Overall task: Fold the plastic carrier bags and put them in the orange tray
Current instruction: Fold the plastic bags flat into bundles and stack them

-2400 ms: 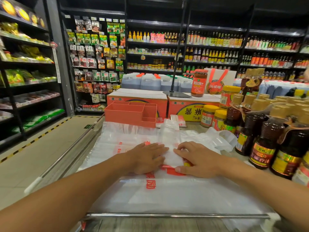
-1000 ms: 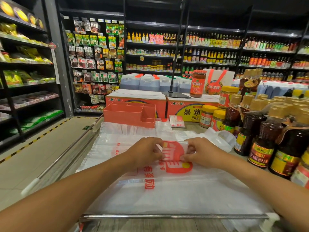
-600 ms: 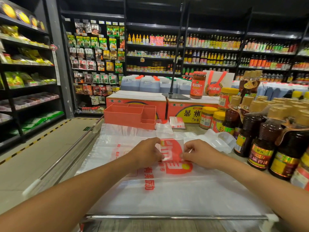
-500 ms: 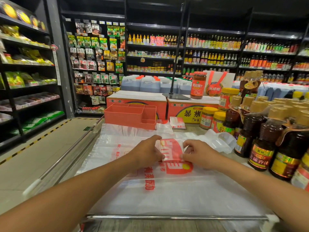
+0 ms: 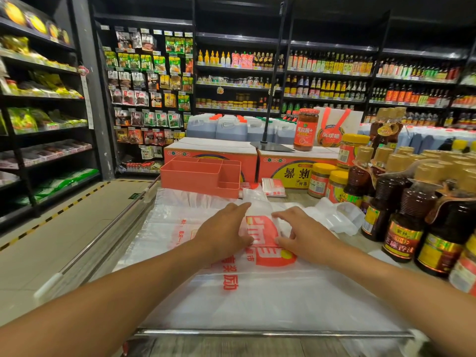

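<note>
Far left: store shelves (image 5: 46, 119) stocked with packaged goods. Beside them we logged a beige floor (image 5: 51, 248) with a yellow-black stripe. A metal rail (image 5: 103, 238) ran along the left side of the table (image 5: 368, 244).

A flat stack of white plastic carrier bags (image 5: 257, 300) with red print lay spread on the table, from the near edge up to the orange tray (image 5: 195, 173). The tray stood upright at the far end of the stack, compartments facing up, in front of an orange carton (image 5: 211, 150).

Left hand (image 5: 226, 233): palm down on the stack, fingers straight and close together, set against the left edge of a partly folded carrier bag (image 5: 262, 228). We saw nothing gripped.

This bag lay as a narrow strip on top of the stack, between the two hands, red logo up. Its pale far end reached close to the tray's near right corner; we could not judge contact.

Right hand (image 5: 306, 235): palm down, fingers spread wide and lightly bent, tips and thumb on the strip's right edge, pressing rather than pinching.

Right of the tray, a small folded bag (image 5: 274, 188) lay on the table against a second carton (image 5: 291, 171). A crumpled white bag (image 5: 337, 219) lay just beyond the right hand. Further right we noted yellow-lidded jars (image 5: 319, 180), then rows of dark sauce bottles (image 5: 412, 222).
</note>
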Motion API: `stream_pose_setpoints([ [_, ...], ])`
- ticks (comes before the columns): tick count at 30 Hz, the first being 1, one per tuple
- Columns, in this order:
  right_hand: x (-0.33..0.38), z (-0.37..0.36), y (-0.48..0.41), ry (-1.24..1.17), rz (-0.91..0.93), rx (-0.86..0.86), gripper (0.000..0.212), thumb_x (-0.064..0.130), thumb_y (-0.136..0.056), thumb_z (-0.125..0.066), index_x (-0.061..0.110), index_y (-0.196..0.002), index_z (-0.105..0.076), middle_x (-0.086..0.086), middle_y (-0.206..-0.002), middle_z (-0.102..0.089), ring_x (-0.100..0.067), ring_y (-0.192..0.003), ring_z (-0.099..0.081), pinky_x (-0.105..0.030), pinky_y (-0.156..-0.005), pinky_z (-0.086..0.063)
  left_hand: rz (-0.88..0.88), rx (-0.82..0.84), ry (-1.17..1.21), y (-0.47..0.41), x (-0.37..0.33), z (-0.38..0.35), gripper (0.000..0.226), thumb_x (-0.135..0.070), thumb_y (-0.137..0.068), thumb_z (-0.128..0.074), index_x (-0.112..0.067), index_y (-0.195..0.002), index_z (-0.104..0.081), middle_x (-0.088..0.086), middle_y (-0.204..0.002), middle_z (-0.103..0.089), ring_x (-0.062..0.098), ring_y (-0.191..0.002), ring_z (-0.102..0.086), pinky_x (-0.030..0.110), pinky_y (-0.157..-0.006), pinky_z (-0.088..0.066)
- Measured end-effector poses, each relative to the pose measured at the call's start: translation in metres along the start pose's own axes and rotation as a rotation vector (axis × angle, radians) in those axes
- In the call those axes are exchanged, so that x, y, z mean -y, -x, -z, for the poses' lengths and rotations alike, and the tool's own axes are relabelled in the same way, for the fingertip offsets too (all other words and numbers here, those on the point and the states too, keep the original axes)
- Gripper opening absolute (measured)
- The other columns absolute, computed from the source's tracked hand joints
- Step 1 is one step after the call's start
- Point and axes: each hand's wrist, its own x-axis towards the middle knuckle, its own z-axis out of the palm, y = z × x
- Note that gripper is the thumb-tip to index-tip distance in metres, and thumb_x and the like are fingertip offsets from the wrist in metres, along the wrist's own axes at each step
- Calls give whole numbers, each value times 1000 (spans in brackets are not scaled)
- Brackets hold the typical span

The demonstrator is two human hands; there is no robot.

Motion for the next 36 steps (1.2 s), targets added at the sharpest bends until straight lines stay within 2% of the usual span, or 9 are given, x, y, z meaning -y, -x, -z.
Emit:
stream_pose_setpoints([
  [2,0,-1,1,110,21,47,54,52,-100,-53,39,-151,-42,10,-153,-37,-11,-123,-51,-35,-101,-50,-65,-11,-68,-1,1,0,73,-43,-94,-69,-37,-157,-34,-9,-159,-37,18,-141,-41,39,-111,-45],
  [6,0,-2,0,285,81,112,46,49,-106,-36,36,-149,-47,8,-158,-38,-20,-140,-37,-43,-113,-37,-152,82,-193,-5,4,-5,41,-40,-104,-52,-35,-145,-56,-10,-154,-49,18,-136,-45,46,-112,-42],
  [9,-3,-4,-3,291,96,162,50,49,-108,-29,31,-153,-42,9,-158,-41,-18,-142,-36,-43,-115,-33,-170,133,-253,-5,8,-8,40,-40,-107,-43,-35,-144,-56,-10,-153,-51,21,-135,-47,48,-110,-41],
  [13,-7,-4,-4,303,123,185,58,60,-104,-34,30,-154,-41,9,-159,-39,-18,-146,-32,-44,-118,-29,-189,218,-320,-5,11,-7,42,-39,-109,-35,-36,-149,-47,-7,-163,-37,23,-145,-36,49,-116,-33],
  [17,-10,-7,-7,337,152,177,64,63,-102,-34,30,-157,-35,10,-164,-31,-16,-150,-25,-43,-121,-25,-148,281,-285,-7,11,-3,43,-44,-107,-34,-37,-149,-41,1,-148,-53,23,-139,-43,48,-113,-32],
  [22,-12,-7,-10,191,145,189,58,62,-100,-40,34,-151,-41,9,-150,-50,-19,-137,-44,-42,-113,-36,-83,307,-204,-8,11,-2,58,-49,-101,-40,-36,-156,-29,5,-151,-48,26,-138,-41,46,-115,-28],
  [26,-10,-4,-7,96,148,132,53,58,-104,-38,35,-152,-40,7,-148,-53,-17,-132,-48,-41,-111,-38,-72,208,-133,-5,8,1,61,-47,-99,-53,-34,-155,-34,-1,-146,-54,23,-133,-47,43,-111,-32],
  [32,-7,8,-4,19,145,85,50,58,-99,-52,43,-145,-44,11,-135,-60,-12,-118,-54,-37,-103,-44,-83,39,-15,-6,10,3,26,-33,-103,-53,-33,-125,-68,-10,-116,-72,17,-108,-63,41,-97,-50],
  [36,-8,8,-4,-61,144,51,32,38,-98,-64,42,-129,-57,18,-116,-66,-2,-95,-60,-31,-88,-52,-31,10,116,-6,11,3,21,-33,-104,-51,-28,-110,-70,-9,-104,-74,15,-91,-68,43,-85,-57],
])
